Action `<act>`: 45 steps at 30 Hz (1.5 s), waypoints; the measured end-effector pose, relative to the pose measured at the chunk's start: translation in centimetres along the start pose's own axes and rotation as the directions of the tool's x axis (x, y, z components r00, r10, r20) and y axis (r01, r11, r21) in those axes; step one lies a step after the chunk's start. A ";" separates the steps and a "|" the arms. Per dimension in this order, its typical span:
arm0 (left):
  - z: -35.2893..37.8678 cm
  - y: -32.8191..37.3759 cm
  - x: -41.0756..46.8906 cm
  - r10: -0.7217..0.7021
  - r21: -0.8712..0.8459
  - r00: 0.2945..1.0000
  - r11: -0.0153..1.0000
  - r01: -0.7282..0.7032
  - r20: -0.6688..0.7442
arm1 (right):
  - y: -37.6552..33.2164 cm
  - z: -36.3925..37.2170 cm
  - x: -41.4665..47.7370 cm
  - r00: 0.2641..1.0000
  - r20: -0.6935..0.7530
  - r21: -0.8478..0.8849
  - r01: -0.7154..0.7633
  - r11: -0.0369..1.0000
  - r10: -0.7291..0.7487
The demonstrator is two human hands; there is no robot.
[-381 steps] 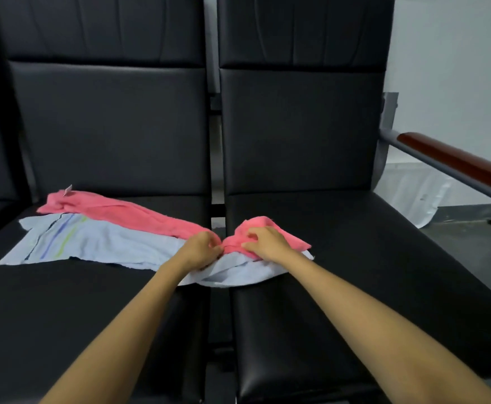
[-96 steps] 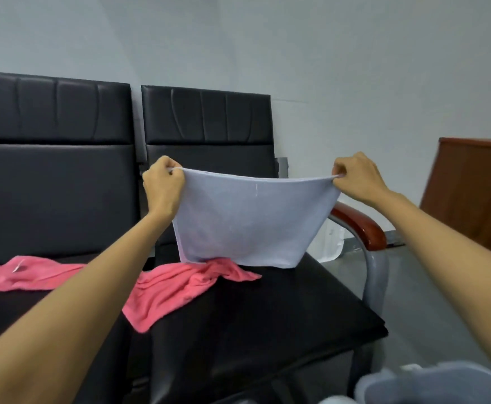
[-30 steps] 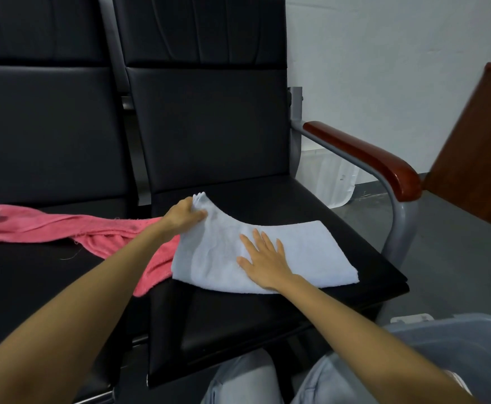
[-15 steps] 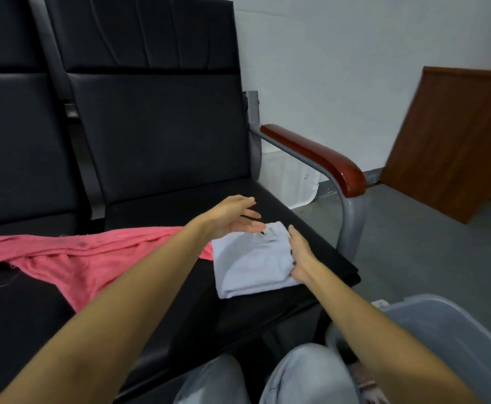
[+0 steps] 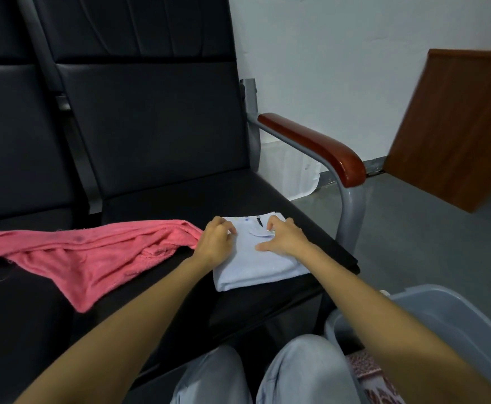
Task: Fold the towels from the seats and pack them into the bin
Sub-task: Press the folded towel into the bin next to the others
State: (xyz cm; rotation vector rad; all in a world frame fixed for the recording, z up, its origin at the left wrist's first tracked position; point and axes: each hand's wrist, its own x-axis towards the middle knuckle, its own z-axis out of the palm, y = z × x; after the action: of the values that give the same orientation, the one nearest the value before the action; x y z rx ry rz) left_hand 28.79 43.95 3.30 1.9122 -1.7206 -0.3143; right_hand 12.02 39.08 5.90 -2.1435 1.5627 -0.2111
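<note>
A light blue towel point(image 5: 256, 263), folded into a small thick rectangle, lies on the right black seat point(image 5: 267, 304) near its front right corner. My left hand point(image 5: 215, 242) grips the towel's far left corner with curled fingers. My right hand point(image 5: 282, 237) sits on its far part, bent fingertips pinching a small loose flap and the thumb spread out. A pink towel point(image 5: 92, 252) lies unfolded and rumpled across the gap between the two seats. The grey-blue plastic bin point(image 5: 457, 319) stands on the floor at the lower right, beside my knees.
A metal armrest with a red-brown wooden pad point(image 5: 311, 141) borders the right seat. A brown wooden panel point(image 5: 457, 126) stands further right. Something patterned point(image 5: 366, 374) lies in the bin. A white sheet point(image 5: 291, 173) leans on the wall behind the armrest.
Both hands have come down onto the folded blue towel; half a second ago the left hand hovered open above it and the right touched its right edge.
</note>
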 end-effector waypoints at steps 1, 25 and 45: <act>0.0 0.2 -0.1 0.000 0.004 1.000 1.000 0.000 -0.005 | 0.1 0.1 0.3 1.000 -0.024 -0.029 -0.015 0.999 0.014; 2.3 0.9 -0.9 0.001 0.027 0.994 1.000 -0.004 0.107 | 3.9 -0.1 0.8 0.988 -0.150 0.018 -0.043 0.999 0.045; -1.0 5.3 -3.3 -0.333 -0.492 0.925 0.784 0.379 0.182 | 6.5 -1.6 -6.1 0.950 0.123 0.728 -0.284 0.624 0.288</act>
State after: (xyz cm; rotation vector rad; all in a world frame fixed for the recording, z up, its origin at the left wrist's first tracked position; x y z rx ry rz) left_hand 24.32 47.16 6.38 1.8036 -1.1363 -0.9208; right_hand 3.79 42.76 5.29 -1.2315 1.4442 -0.6269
